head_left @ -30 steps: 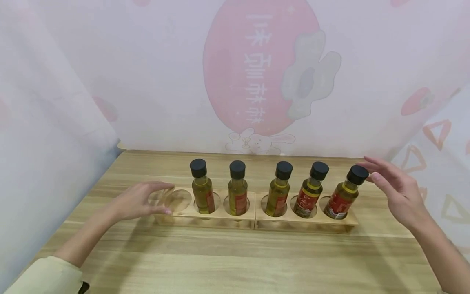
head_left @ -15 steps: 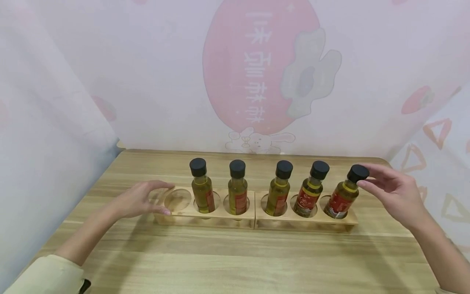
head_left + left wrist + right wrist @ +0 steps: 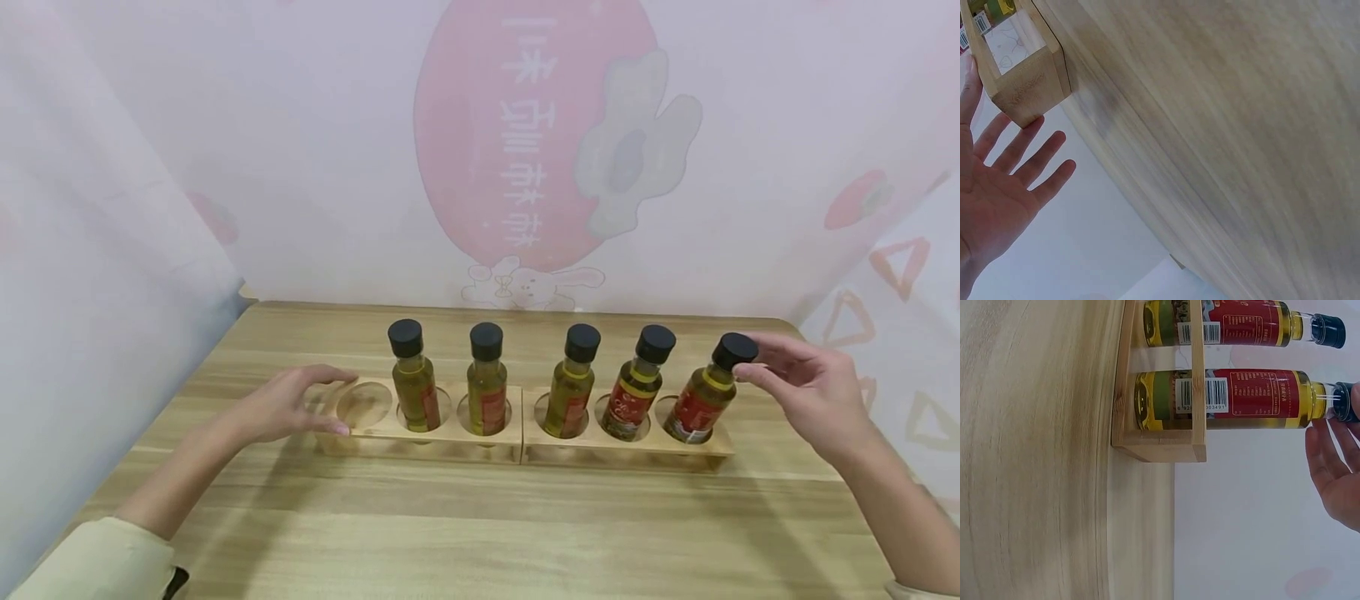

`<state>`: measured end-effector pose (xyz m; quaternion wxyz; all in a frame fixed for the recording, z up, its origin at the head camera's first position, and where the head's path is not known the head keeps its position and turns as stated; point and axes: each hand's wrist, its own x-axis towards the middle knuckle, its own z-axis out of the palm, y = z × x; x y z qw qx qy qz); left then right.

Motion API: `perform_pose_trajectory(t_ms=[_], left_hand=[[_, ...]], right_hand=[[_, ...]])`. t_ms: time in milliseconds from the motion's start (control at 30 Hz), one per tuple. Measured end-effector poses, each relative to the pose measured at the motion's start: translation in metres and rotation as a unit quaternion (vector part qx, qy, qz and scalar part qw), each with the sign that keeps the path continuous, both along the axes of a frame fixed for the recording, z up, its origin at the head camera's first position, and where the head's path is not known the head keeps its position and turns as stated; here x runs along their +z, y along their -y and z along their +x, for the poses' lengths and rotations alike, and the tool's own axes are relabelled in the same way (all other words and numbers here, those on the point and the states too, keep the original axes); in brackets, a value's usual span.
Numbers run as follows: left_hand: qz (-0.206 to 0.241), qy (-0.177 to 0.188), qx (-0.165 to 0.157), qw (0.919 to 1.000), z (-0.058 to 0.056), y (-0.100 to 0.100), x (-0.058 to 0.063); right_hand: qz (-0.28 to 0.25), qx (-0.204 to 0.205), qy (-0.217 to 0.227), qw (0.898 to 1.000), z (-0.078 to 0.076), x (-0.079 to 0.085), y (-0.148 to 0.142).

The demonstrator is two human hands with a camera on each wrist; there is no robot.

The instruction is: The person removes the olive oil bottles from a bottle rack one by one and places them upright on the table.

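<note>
My right hand (image 3: 817,400) pinches the black cap of the rightmost olive oil bottle (image 3: 699,408), thumb in front and fingers behind. That bottle, red-labelled and filled with yellow-green oil, stands in the last hole of the wooden rack (image 3: 626,452). In the right wrist view the fingers of the right hand (image 3: 1338,478) lie around its cap and neck. My left hand (image 3: 273,404) touches the rack's left end beside a vacant hole, its thumb at the front edge and a finger at the back. The left wrist view shows the left hand (image 3: 1007,187) with fingers spread and nearly straight.
Several more bottles stand in the rack: one (image 3: 630,396) beside the pinched bottle, another (image 3: 570,396) left of it, and two (image 3: 487,396) in the left section. The rack rests on a wood-grain table (image 3: 480,533). A printed cloth (image 3: 337,167) hangs behind.
My right hand has moved left onto the rightmost bottle's cap, its thumb and fingers closing around it. The left hand keeps its place at the rack's end.
</note>
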<state>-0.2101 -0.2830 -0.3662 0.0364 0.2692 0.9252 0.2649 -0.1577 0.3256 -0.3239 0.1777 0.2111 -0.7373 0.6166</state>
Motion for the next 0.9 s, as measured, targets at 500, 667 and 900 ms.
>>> perform_pose_trajectory(t_ms=[500,667,900], left_hand=[[0.007,0.025,0.009,0.9996,0.000,-0.002,0.001],[0.008,0.035,0.012,0.9993,0.000,-0.003,0.001],[0.007,0.043,0.015,0.9989,0.000,-0.005,0.003]], right_hand=[[-0.047,-0.040,0.011,0.998,0.002,0.005,0.001],[-0.073,-0.043,0.016,0.996,0.001,0.010,0.000],[-0.120,-0.038,0.001,0.992,0.001,0.015,0.004]])
